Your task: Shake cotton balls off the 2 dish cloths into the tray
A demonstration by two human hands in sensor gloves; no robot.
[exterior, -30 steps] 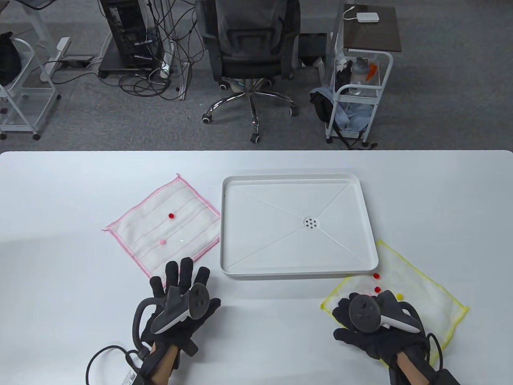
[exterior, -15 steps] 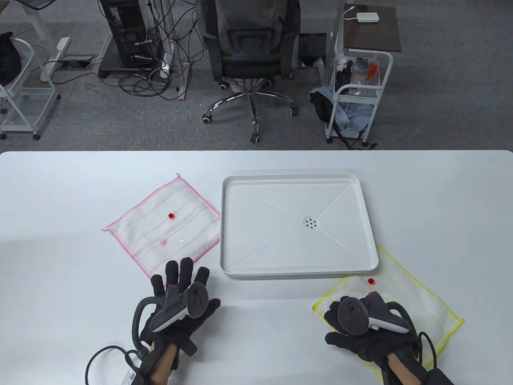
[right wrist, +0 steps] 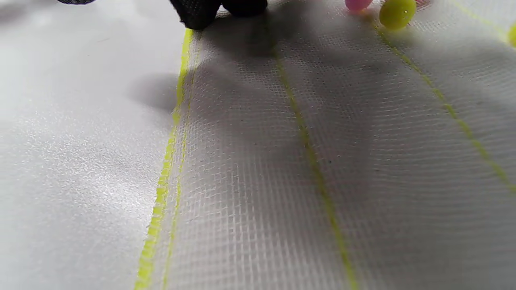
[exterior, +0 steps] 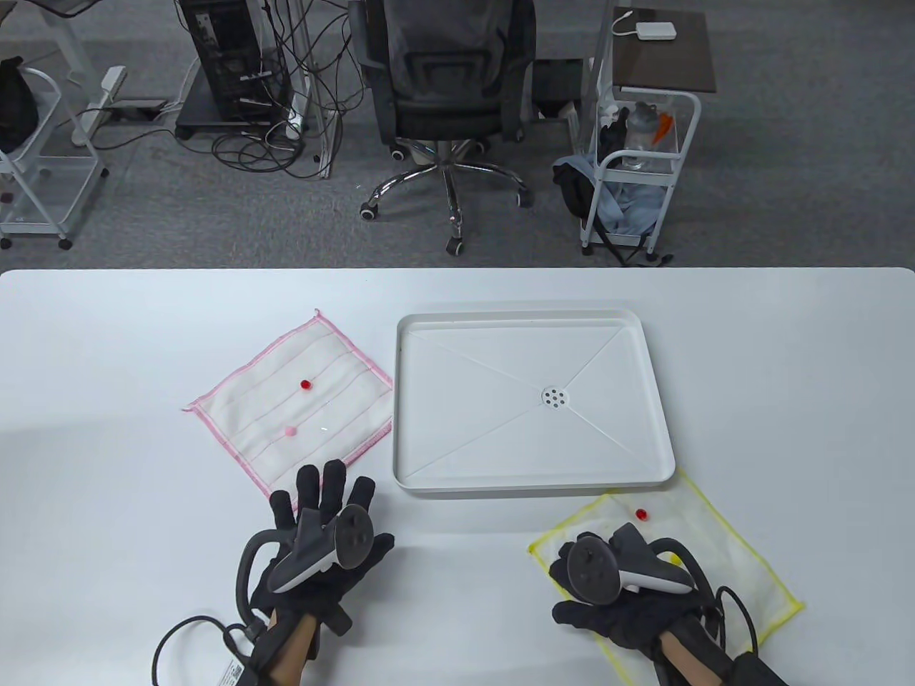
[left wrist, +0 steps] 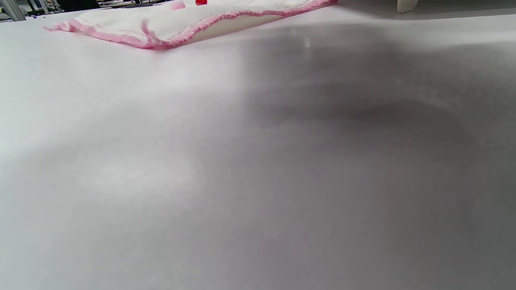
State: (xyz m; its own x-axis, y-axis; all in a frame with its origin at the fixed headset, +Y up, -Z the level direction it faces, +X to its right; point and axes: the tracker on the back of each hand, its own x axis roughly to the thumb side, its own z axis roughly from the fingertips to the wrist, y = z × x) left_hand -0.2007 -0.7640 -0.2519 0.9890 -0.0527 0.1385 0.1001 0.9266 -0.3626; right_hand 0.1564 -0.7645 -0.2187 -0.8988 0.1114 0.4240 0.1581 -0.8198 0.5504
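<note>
A pink-edged dish cloth (exterior: 293, 407) lies flat left of the white tray (exterior: 536, 488), carrying a red ball (exterior: 305, 384) and a pink ball (exterior: 289, 431). My left hand (exterior: 325, 493) rests flat on the table just in front of it, fingers straight. A yellow-edged mesh cloth (exterior: 722, 543) lies in front of the tray's right corner with a red ball (exterior: 641, 513) on it. My right hand (exterior: 572, 593) presses on its left part. In the right wrist view the fingertips (right wrist: 197, 14) touch the cloth edge (right wrist: 163, 181), near a yellow ball (right wrist: 397, 13) and a pink ball (right wrist: 356, 3).
The table's far edge runs behind the tray, with an office chair (exterior: 447, 86) and a white cart (exterior: 640, 171) on the floor beyond. Glove cables (exterior: 186, 636) trail at the near edge. In the left wrist view the pink cloth (left wrist: 181, 24) lies ahead.
My right hand has slid the yellow cloth left and toward me, away from the tray's corner. Fewer balls show beside the hand. The left hand and pink cloth have not moved.
</note>
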